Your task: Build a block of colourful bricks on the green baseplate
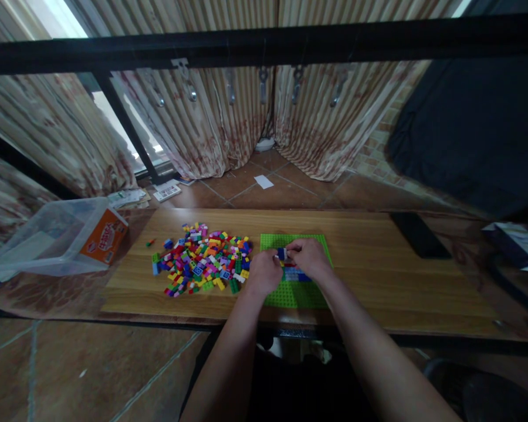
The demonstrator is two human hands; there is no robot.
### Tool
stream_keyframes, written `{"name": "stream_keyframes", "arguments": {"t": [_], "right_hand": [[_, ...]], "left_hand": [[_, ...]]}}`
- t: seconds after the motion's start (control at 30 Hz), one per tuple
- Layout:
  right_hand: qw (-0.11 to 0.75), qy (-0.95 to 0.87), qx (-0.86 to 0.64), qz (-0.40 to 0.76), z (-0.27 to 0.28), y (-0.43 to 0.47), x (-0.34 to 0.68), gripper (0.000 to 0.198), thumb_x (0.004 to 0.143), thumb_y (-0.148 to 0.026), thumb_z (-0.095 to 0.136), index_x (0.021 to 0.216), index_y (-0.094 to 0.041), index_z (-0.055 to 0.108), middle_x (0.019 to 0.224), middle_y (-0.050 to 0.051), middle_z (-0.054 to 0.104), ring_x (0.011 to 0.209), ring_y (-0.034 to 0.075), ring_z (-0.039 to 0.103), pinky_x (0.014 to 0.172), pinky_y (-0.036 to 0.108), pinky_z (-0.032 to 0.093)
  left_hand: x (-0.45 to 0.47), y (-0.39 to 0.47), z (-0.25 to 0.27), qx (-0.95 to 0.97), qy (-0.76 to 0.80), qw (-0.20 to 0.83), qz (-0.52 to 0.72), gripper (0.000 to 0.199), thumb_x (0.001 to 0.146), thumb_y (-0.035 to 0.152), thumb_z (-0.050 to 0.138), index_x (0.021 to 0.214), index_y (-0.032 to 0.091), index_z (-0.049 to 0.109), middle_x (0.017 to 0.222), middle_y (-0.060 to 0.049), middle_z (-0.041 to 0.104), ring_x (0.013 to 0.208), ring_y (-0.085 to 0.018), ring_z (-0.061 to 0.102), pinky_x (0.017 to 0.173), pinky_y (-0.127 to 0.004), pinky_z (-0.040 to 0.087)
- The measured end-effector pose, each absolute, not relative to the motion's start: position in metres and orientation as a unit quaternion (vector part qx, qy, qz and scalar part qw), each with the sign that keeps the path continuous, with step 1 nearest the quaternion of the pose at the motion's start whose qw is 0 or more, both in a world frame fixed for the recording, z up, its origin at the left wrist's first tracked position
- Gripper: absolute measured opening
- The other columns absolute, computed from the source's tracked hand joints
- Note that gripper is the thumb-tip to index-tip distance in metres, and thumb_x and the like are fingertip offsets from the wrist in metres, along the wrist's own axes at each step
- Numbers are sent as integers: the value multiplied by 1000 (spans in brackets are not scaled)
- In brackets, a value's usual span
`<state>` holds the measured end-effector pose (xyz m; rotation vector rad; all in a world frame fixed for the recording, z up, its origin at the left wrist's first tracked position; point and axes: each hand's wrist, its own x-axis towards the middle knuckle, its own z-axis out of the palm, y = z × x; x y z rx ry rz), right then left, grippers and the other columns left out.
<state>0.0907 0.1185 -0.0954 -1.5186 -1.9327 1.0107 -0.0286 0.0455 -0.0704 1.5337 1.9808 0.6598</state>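
Over the far half of a green studded baseplate (290, 298), both my hands meet at a small dark blue toy brick (282, 254). My left hand (264, 272) is closed, its fingertips at the brick's left side. From the right, my right hand (311, 257) pinches at the same brick, where a whitish bit shows by the fingers. Just below, light blue bricks (291, 274) and some red and yellow ones sit on the baseplate, partly covered by my right hand. A loose pile of many-coloured bricks (206, 258) lies left of the baseplate.
The wooden tabletop (378, 287) carries a black flat object (420, 235) at its right end. A clear plastic bin (57, 234) with an orange label lies beyond the left end. A dark metal bar with hooks crosses behind the table, before striped curtains (229, 129).
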Motion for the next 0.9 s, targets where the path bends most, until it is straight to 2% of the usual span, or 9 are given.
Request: {"name": "stream_keyframes", "arguments": {"t": [0.2,0.3,0.4,0.53,0.7,0.8,0.9], "right_hand": [[296,-692,-540,377,-101,119,93,16,71,-12,60,78,-18,73,73,4,73,70,18,68,70,31,54],[340,-682,-514,395,-98,119,95,18,74,-16,59,85,-17,73,81,5,74,72,17,67,71,30,53],[374,-681,-447,443,-91,115,96,23,73,-20,62,93,-17,71,80,4,72,68,15,63,68,29,51],[337,-721,-369,480,-81,107,96,33,70,-24,67,102,-19,69,82,1,67,64,12,58,64,27,46],[305,-763,-382,423,-75,102,96,30,68,-20,69,98,-20,70,82,0,65,69,13,58,67,28,44],[299,-772,-383,409,-76,104,98,26,70,-21,69,96,-20,70,84,1,66,72,14,59,68,28,44],[293,-780,-383,399,-76,109,105,23,72,-22,68,95,-20,69,86,2,66,75,14,59,70,28,45]], "left_hand": [[-40,51,-81,493,730,292,371,31,80,12,53,106,13,70,93,-10,73,88,-20,67,85,-31,50],[-43,54,-84,422,684,367,468,33,79,10,54,108,13,69,92,-9,73,81,-17,67,77,-29,54],[-42,55,-83,349,631,452,525,32,77,11,56,107,12,68,92,-8,72,68,-14,65,64,-26,54],[-42,54,-81,321,565,514,560,27,73,16,63,99,11,69,79,-5,71,59,-9,60,57,-20,49],[-42,54,-80,307,533,539,575,23,69,20,68,90,11,68,79,-4,70,59,-8,58,55,-18,47],[-39,54,-80,314,533,546,564,22,71,19,66,92,11,67,79,-5,71,58,-8,58,55,-18,47],[-39,56,-82,336,566,529,536,27,76,16,60,102,12,66,82,-6,71,59,-10,61,54,-19,48]]}}
